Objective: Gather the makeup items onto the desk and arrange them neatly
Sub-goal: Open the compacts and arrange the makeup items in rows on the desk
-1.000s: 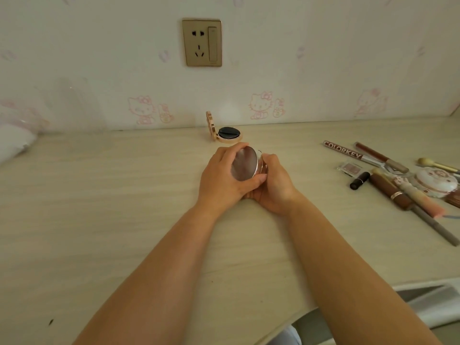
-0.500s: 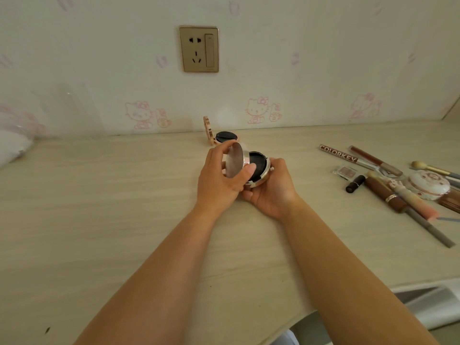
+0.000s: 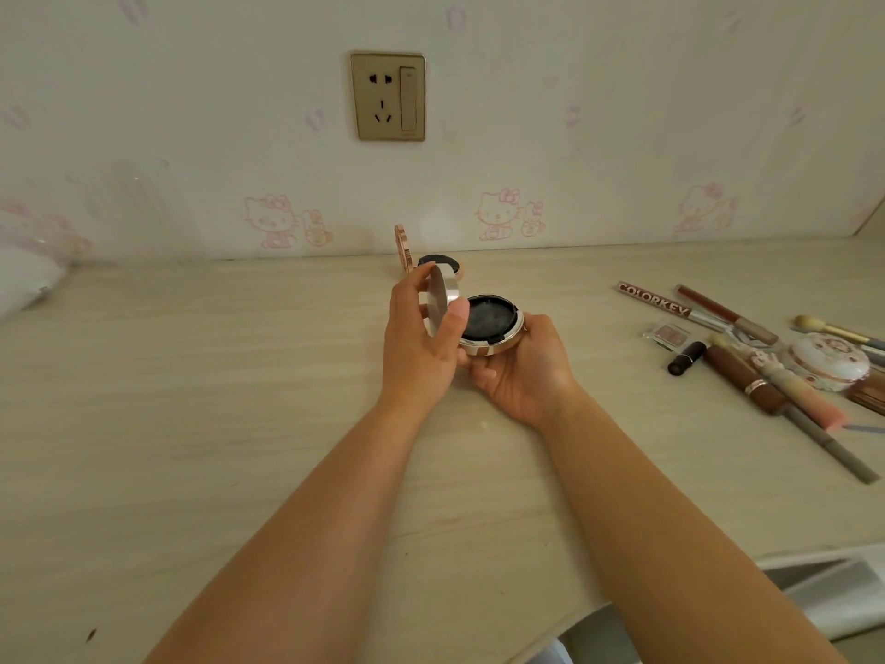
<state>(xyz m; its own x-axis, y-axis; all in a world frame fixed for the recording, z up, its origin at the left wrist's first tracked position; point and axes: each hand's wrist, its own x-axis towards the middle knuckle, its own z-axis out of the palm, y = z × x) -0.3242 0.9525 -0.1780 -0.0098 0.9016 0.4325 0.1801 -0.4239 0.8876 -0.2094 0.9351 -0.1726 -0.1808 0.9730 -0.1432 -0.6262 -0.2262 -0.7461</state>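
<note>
Above the middle of the pale wooden desk [image 3: 191,424] I hold a round rose-gold compact [image 3: 493,325], its black inside showing. My right hand [image 3: 522,376] cups its base from below. My left hand [image 3: 421,342] grips the lid [image 3: 439,299], which stands nearly upright. Behind them, by the wall, a second compact [image 3: 438,262] stands on the desk with its lid up. At the right lies a heap of makeup: a COLORKEY tube [image 3: 653,301], a black lipstick [image 3: 686,358], a brown tube [image 3: 744,383], a pink-tipped brush [image 3: 795,395] and a round white case [image 3: 828,361].
A wall with cartoon-cat wallpaper and a gold socket [image 3: 388,95] runs along the desk's far edge. Clear glass and a white thing [image 3: 28,285] sit at the far left. The desk's curved front edge drops off at lower right over a white surface [image 3: 823,591].
The compact in my hands went from shut to open: my left hand swung the lid up to nearly upright, baring the black inside. The view has tilted down slightly.
</note>
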